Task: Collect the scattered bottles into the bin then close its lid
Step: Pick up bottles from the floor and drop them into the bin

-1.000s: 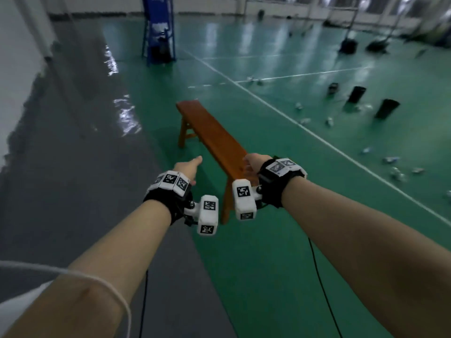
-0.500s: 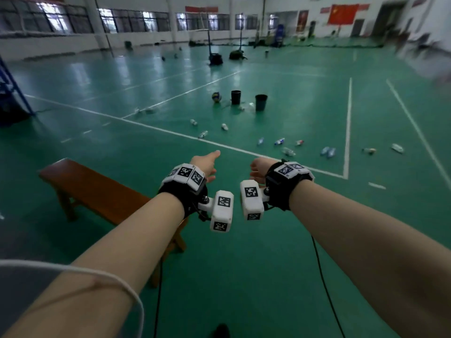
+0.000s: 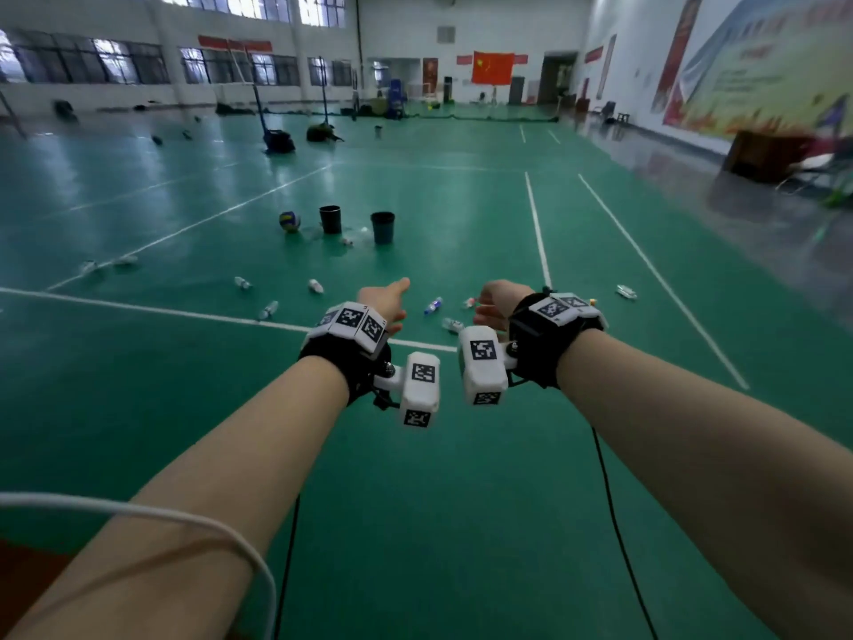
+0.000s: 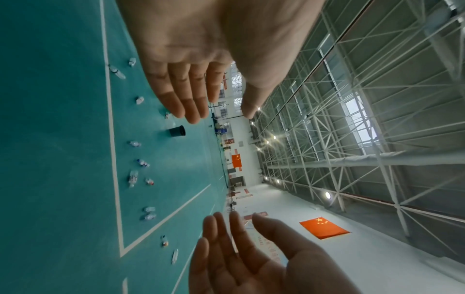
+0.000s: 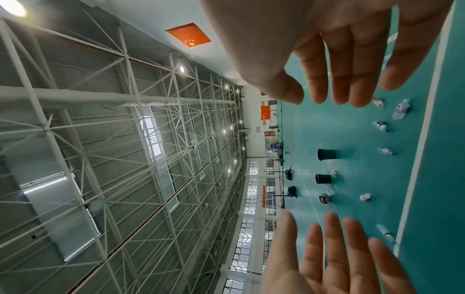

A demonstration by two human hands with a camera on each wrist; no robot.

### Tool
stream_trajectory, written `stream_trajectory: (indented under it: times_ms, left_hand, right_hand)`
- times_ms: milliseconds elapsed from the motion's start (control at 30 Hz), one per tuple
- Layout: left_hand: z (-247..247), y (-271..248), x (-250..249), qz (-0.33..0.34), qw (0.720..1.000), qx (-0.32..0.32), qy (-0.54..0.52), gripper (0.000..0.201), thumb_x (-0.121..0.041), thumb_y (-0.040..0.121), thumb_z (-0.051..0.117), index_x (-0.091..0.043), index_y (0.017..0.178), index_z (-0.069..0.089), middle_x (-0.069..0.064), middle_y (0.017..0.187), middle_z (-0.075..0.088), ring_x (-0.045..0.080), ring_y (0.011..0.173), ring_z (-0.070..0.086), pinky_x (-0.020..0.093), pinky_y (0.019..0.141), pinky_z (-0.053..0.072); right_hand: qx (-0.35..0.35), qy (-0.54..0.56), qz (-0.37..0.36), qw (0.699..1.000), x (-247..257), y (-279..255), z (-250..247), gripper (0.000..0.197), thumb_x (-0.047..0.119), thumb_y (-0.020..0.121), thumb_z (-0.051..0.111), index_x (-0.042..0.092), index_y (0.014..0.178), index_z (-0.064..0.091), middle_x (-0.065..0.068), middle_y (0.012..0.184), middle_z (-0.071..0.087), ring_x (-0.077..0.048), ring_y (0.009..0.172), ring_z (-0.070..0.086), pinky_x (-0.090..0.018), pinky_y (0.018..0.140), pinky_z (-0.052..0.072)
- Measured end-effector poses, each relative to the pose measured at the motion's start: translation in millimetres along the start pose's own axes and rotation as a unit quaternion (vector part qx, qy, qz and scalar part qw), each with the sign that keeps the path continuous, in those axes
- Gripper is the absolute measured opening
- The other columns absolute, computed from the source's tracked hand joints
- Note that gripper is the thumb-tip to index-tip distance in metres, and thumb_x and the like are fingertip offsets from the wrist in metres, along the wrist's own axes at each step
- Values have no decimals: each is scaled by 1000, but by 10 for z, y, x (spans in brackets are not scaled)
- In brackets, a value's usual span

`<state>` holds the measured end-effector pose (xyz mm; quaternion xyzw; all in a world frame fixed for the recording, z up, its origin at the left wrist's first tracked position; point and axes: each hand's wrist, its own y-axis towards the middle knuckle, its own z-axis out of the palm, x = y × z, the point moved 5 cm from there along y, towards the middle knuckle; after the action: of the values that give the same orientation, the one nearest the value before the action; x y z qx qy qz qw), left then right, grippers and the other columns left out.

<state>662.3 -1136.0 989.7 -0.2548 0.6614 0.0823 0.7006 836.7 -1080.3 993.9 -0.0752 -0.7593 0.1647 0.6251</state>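
Observation:
Several plastic bottles lie scattered on the green floor past a white line, among them one with a blue label (image 3: 433, 305), a clear one (image 3: 315, 285) and one far right (image 3: 626, 291). Two black bins (image 3: 330, 219) (image 3: 382, 227) stand upright beyond them, with open tops and no lid in sight. My left hand (image 3: 387, 302) and right hand (image 3: 494, 304) reach forward at chest height, well short of the bottles. The wrist views show the left hand (image 4: 221, 113) and right hand (image 5: 319, 97) with loose, straight fingers and nothing in them.
A volleyball (image 3: 289, 221) rests left of the bins. Net-post bases (image 3: 279, 143) stand farther back. A brown table (image 3: 766, 154) sits by the right wall. Black cables (image 3: 609, 501) hang from my wrists. White court lines (image 3: 537, 233) cross the floor.
My view has swung right, from the wooden bench to the court with bottles and bins. Both hands stayed stretched ahead and empty.

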Motion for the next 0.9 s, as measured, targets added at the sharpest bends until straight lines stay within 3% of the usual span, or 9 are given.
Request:
stream_trajectory:
  times_ms: [67, 133, 200, 233, 333, 500, 600, 667, 900]
  left_hand:
    - [274, 347, 21, -25, 999, 23, 1, 25, -28, 93, 56, -15, 72, 47, 1, 74, 48, 12, 62, 46, 24, 56, 38]
    - [571, 754, 98, -43, 998, 49, 5, 18, -29, 91, 58, -13, 99, 57, 5, 85, 53, 13, 64, 49, 24, 56, 41]
    - [834, 1181, 219, -61, 996, 66, 16, 49, -31, 90, 59, -9, 132, 46, 6, 94, 55, 16, 74, 55, 25, 57, 44]
    - [949, 1414, 276, -63, 996, 68, 20, 53, -30, 90, 59, -7, 135, 43, 6, 95, 55, 18, 79, 56, 25, 58, 45]
    - [1232, 2172, 369, -75, 995, 61, 39, 50, -29, 90, 59, -3, 131, 45, 6, 87, 54, 17, 77, 56, 26, 61, 47]
    - [1701, 3514, 25, -72, 994, 38, 69, 67, -35, 88, 62, -11, 144, 34, 9, 117, 56, 12, 71, 57, 25, 52, 46]
    - [1983, 4192, -456, -49, 996, 42, 56, 48, -27, 93, 56, -1, 132, 47, 7, 105, 55, 15, 72, 56, 24, 57, 42]
    - [2136, 4628, -709, -19, 997, 43, 59, 42, -24, 95, 53, -1, 130, 46, 5, 100, 54, 13, 66, 53, 23, 57, 40]
    - [2283, 6032, -799, -10, 991, 21, 134, 39, -24, 95, 52, -10, 131, 46, 10, 118, 55, 12, 64, 52, 24, 56, 42]
  right_hand:
    - [-8, 17, 14, 1000, -3, 335, -54, 22, 16, 95, 41, 14, 72, 43, -1, 65, 45, -15, 55, 48, -21, 55, 35]
    - [-20, 37, 26, 999, -31, 786, -139, 23, 19, 96, 41, 14, 74, 43, 0, 66, 47, -13, 55, 49, -21, 55, 34]
    - [-34, 51, 46, 997, -92, 1273, -216, 25, 23, 96, 43, 13, 74, 45, -1, 66, 47, -15, 55, 50, -23, 55, 38]
    - [-42, 55, 57, 996, -128, 1521, -250, 24, 25, 95, 44, 12, 75, 45, -2, 67, 48, -16, 55, 50, -26, 55, 41]
    - [-50, 71, 73, 994, -121, 2361, -376, 21, 19, 94, 44, 11, 75, 43, -3, 64, 45, -16, 52, 45, -25, 51, 39]
    - [-44, 75, 104, 991, 228, 3735, -603, 19, 18, 95, 42, 12, 77, 43, -4, 65, 47, -16, 38, 50, -19, 46, 40]
    - [-39, 87, 93, 991, 693, 4455, -671, 21, 18, 96, 44, 9, 76, 45, -5, 65, 49, -14, 36, 52, -18, 40, 43]
    - [-51, 98, 75, 991, 1008, 4932, -647, 24, 13, 95, 41, 9, 72, 45, -4, 61, 49, -15, 42, 52, -24, 44, 43]
    - [23, 30, 123, 992, 1252, 6197, -205, 10, 17, 99, 39, 15, 108, 42, -2, 77, 55, -14, 57, 55, -23, 49, 40]
